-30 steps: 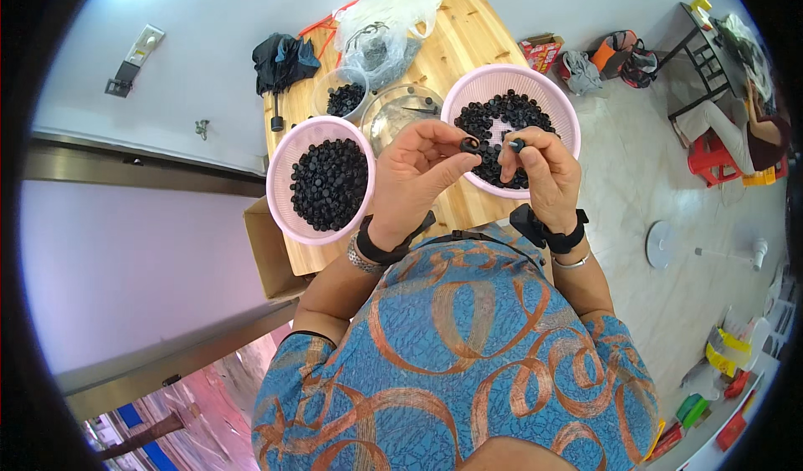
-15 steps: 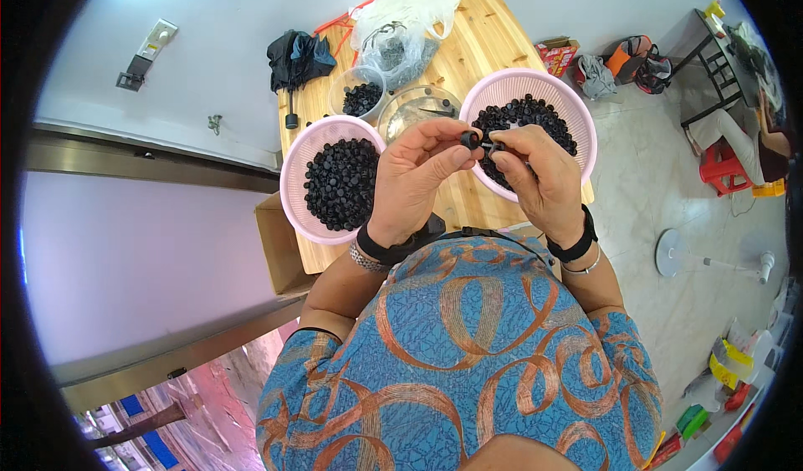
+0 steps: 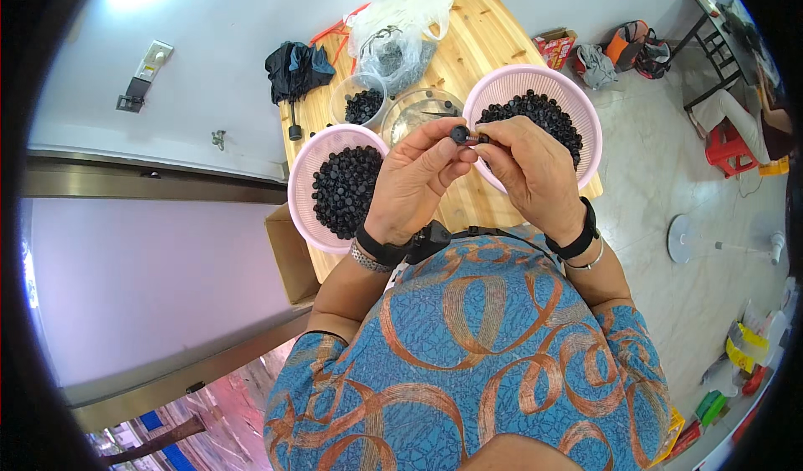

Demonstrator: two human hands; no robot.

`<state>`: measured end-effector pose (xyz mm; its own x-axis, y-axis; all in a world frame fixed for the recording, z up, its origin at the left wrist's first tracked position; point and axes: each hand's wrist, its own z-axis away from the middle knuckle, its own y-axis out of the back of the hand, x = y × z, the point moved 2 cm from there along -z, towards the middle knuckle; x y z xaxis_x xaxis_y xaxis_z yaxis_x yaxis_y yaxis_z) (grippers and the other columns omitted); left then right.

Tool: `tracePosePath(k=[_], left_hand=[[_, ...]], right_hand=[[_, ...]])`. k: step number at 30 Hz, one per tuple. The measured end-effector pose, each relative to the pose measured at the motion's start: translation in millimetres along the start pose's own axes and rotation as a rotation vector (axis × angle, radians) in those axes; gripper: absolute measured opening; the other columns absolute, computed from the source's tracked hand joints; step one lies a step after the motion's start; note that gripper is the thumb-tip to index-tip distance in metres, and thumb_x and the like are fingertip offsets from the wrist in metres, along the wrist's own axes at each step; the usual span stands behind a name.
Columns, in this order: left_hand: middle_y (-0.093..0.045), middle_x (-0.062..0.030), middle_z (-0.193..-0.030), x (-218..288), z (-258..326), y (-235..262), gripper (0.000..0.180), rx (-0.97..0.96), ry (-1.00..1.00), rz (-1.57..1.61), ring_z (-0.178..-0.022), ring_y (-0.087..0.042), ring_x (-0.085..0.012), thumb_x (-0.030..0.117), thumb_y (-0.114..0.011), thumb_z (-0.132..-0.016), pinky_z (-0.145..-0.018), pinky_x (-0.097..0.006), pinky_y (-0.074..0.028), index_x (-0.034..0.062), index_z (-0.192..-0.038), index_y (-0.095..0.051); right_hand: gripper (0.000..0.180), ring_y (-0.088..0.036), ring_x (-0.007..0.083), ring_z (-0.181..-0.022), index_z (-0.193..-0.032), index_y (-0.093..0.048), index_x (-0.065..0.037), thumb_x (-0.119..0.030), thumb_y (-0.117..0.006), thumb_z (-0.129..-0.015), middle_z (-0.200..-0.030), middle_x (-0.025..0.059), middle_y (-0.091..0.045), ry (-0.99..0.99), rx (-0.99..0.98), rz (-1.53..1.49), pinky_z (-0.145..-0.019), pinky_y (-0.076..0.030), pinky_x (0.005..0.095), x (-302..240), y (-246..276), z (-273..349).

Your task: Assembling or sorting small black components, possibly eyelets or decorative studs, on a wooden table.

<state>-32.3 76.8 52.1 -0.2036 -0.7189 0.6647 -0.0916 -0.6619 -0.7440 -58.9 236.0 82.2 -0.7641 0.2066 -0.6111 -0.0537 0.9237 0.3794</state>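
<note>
At frame centre, my left hand [image 3: 416, 188] and right hand [image 3: 529, 176] pinch a small black cap [image 3: 460, 134] together, mid-assembly; next likely needs a firm, aligned push.

Bare wooden table [image 3: 489, 36] behind – pink baskets [image 3: 305, 188] flanking, clear bowl [image 3: 418, 110] between
</note>
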Motion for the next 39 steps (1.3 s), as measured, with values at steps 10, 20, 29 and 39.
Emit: tracePosePath(k=[10,20,29,39], left_hand=[[-0.060,-0.0098,-0.101,-0.3,0.6,-2.0,0.026,-0.003,-0.065,-0.153,-0.090,-0.060,-0.0161,0.004,-0.053,-0.087,-0.079,-0.026,-0.050,-0.0011,-0.113,-0.052],[-0.060,-0.0095,-0.101,-1.6,1.7,-6.0,0.027,0.020,-0.111,-0.204,-0.088,-0.060,-0.0143,0.003,-0.054,-0.086,-0.078,-0.026,-0.051,-0.0016,-0.113,-0.053],[-0.062,-0.0088,-0.097,-2.4,1.4,-7.9,0.024,0.061,-0.145,-0.321,-0.082,-0.061,-0.0130,0.005,-0.055,-0.086,-0.075,-0.024,-0.051,-0.0020,-0.109,-0.056],[-0.061,-0.0107,-0.101,-5.3,-0.7,2.9,0.023,0.027,-0.076,-0.217,-0.087,-0.062,-0.0170,0.008,-0.051,-0.089,-0.077,-0.029,-0.052,-0.0011,-0.110,-0.054]], right_hand=[[0.021,-0.057,0.0281,-0.068,-0.094,-0.055,-0.002,-0.007,-0.064,-0.075,-0.076,0.0117,-0.057,0.008,-0.045,0.096,-0.057,-0.046,0.0344,-0.8,-1.4,1.0],[0.024,-0.057,0.0256,-0.069,-0.095,-0.054,-0.002,-0.011,-0.065,-0.076,-0.077,0.0103,-0.057,0.060,-0.029,0.211,-0.057,-0.047,0.0327,-5.5,0.6,2.3],[0.023,-0.057,0.0241,-0.070,-0.095,-0.053,-0.002,-0.013,-0.063,-0.077,-0.078,0.0088,-0.055,0.058,-0.087,0.278,-0.057,-0.047,0.0317,-8.5,5.3,1.9],[0.024,-0.057,0.0231,-0.071,-0.098,-0.052,-0.003,-0.012,-0.060,-0.078,-0.079,0.0083,-0.053,0.083,-0.115,0.296,-0.056,-0.047,0.0312,-7.2,2.8,0.8]])
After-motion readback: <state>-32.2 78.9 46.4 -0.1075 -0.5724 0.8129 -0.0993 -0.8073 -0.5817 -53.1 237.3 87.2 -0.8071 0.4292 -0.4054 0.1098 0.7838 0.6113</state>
